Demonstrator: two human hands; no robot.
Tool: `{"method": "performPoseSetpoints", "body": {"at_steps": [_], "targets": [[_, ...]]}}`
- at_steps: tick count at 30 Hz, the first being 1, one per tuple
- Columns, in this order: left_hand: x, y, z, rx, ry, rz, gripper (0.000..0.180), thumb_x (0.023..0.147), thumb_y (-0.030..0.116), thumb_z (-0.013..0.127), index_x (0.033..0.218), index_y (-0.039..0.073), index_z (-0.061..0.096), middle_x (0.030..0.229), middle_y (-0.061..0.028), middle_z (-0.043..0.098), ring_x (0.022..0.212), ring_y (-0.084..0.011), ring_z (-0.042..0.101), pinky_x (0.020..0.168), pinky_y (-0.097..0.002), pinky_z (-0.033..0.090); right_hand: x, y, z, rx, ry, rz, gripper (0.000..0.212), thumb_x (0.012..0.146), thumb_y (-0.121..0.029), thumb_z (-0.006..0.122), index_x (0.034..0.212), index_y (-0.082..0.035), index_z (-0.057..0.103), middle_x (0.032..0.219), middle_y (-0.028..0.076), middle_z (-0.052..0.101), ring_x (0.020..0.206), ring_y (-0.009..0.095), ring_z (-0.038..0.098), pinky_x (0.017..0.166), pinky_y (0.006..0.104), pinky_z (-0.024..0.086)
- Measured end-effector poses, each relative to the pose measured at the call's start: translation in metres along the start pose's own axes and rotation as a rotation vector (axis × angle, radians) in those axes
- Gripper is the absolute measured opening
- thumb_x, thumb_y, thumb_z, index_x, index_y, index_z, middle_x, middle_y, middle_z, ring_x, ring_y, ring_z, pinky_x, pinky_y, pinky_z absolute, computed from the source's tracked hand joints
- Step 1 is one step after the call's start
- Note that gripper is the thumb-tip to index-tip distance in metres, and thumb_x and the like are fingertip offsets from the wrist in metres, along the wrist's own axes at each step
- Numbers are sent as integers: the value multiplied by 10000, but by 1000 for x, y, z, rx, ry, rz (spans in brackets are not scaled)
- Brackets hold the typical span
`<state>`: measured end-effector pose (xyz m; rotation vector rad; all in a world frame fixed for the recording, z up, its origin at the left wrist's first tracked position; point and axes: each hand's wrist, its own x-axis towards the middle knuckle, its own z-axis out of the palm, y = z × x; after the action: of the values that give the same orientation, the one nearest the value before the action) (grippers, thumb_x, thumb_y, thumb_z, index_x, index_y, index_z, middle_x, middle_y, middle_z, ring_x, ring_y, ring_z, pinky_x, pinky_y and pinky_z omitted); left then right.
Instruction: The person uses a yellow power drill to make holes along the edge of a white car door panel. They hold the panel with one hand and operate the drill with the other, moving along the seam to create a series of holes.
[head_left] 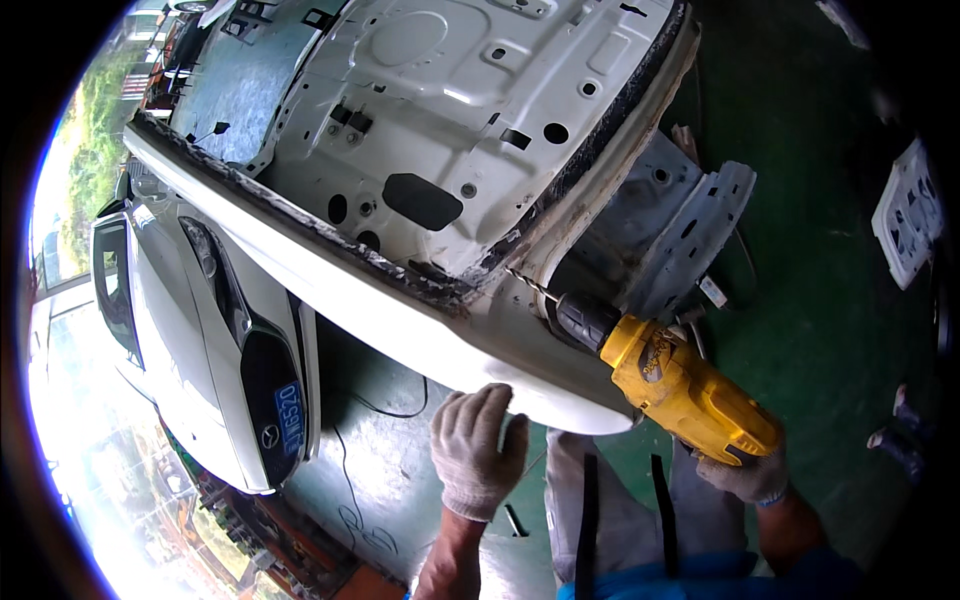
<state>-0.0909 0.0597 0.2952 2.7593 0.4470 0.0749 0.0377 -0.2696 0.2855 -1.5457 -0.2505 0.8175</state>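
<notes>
the yellow drill (690, 390) sits in the right hand (748, 479).

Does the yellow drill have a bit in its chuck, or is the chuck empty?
The bit is in: its spiral shaft sticks out from the black chuck of the drill.

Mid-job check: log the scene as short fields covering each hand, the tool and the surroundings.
Left hand: gloved, no tool, at the near edge of the white panel; contact unclear
Right hand: gloved, gripping the yellow drill
Bit: fitted in the drill, tip at the panel's corner; contact unclear
Left side: white car
Floor: green
</notes>
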Motion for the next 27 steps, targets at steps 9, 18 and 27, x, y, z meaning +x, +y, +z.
{"method": "performPoseSetpoints", "body": {"at_steps": [9, 18, 27], "targets": [[166, -87, -77, 326, 276, 556, 323, 910, 122, 749, 1229, 76, 724, 1207, -122, 742, 1137, -333, 695, 1030, -480, 525, -28, -48, 50, -86, 67, 258, 503, 788, -129, 846, 1220, 38, 652, 977, 96, 766, 880, 172, 769, 804, 323, 626], [249, -90, -73, 462, -317, 651, 215, 1009, 325, 677, 1027, 152, 802, 902, -37, 780, 943, -236, 697, 895, -423, 564, -44, -59, 121, -197, 298, 206, 490, 746, -138, 838, 1180, 30, 684, 936, 88, 759, 803, 156, 758, 724, 317, 631], [243, -87, -58, 298, -381, 565, 300, 1025, 352, 612, 1034, 108, 785, 967, -87, 774, 930, -305, 731, 902, -452, 574, -42, -74, 128, -292, 284, 191, 500, 780, -136, 841, 1217, 38, 669, 979, 122, 772, 870, 194, 783, 770, 346, 646]]}}
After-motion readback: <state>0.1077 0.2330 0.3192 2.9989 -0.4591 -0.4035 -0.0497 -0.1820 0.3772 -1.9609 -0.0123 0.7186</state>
